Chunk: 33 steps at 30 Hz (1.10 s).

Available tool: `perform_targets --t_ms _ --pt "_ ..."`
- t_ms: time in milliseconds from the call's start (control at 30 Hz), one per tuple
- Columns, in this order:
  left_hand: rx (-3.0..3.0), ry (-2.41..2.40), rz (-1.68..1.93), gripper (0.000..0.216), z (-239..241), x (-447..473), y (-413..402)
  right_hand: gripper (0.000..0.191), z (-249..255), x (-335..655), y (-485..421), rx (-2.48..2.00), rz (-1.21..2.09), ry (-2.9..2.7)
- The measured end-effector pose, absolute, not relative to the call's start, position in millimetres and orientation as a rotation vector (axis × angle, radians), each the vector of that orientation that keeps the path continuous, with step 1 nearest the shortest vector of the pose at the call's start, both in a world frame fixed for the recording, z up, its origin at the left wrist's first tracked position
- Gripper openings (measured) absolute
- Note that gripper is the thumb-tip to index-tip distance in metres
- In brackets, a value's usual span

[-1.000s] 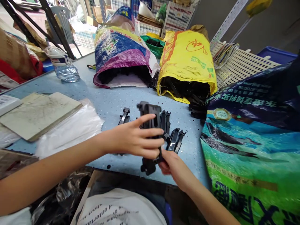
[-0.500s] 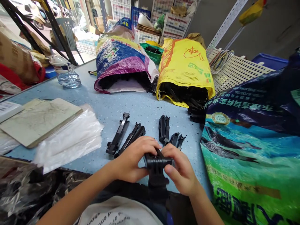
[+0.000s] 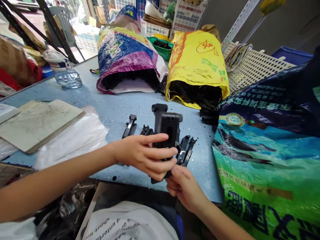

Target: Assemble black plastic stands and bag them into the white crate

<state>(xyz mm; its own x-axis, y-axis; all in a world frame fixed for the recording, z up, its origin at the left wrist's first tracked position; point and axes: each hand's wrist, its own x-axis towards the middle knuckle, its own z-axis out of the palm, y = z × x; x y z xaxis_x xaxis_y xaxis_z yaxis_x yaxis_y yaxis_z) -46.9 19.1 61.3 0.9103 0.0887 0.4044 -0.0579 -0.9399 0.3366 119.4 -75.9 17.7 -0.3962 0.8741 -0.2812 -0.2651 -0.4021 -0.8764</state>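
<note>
A black plastic holder (image 3: 166, 128) stands upright above the front of the blue table (image 3: 115, 106). My left hand (image 3: 145, 155) wraps its fingers round the holder's middle. Below it my right hand (image 3: 183, 186) grips the holder's lower end from underneath. Several loose black plastic parts lie on the table just behind: one long piece (image 3: 130, 126) at the left, others (image 3: 186, 150) at the right, partly hidden by the holder and my left hand.
Two open sacks of black parts, a purple-blue sack (image 3: 125, 53) and a yellow sack (image 3: 200, 63), lie at the back. A big green-blue sack (image 3: 270, 156) fills the right. A board (image 3: 40, 121), clear plastic bags (image 3: 75, 136) and a water bottle (image 3: 62, 70) sit left.
The holder, held low and pressed between both hands half a second ago, has been lifted and stood upright. My left hand moved onto its middle; my right hand dropped under its base.
</note>
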Motion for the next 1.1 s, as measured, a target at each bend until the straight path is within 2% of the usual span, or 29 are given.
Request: perform_targets --t_ms 100,233,333,400,533,633,800,933,1000,1100 --pt "2.406 0.161 0.449 0.023 75.9 -43.8 28.2 0.045 13.8 119.6 -72.7 -0.975 1.787 -0.973" --pt "2.546 0.333 0.61 0.024 68.5 -41.0 20.5 0.042 16.5 126.7 -65.8 -1.075 1.405 -1.28" --pt "2.421 0.597 0.756 0.041 55.0 -38.9 2.8 0.032 26.6 133.2 -59.8 -1.106 1.031 -1.448" --pt "2.191 0.701 0.708 0.055 49.2 -37.8 -8.6 0.026 32.7 135.2 -56.3 -1.083 0.818 -1.574" --pt "1.942 0.635 0.596 0.054 43.5 -38.3 -18.1 0.018 32.5 133.6 -53.2 -1.058 0.568 -1.772" --pt "1.885 0.629 0.57 0.05 38.7 -39.5 -18.1 0.017 23.5 128.1 -55.9 -1.09 0.546 -1.738" --pt "2.01 0.592 0.572 0.055 33.8 -36.2 -21.1 0.027 11.8 116.9 -63.7 -1.03 0.703 -1.324" --pt "2.11 0.657 0.594 0.058 36.9 -35.6 -21.2 0.031 8.9 117.8 -61.9 -1.058 0.787 -1.278" --pt "2.012 0.724 0.571 0.064 38.4 -36.4 -20.2 0.033 8.5 120.3 -58.4 -1.078 0.827 -1.278" --pt "1.774 0.716 0.59 0.056 38.3 -36.6 -19.5 0.032 10.3 122.6 -53.1 -1.114 0.894 -1.286"
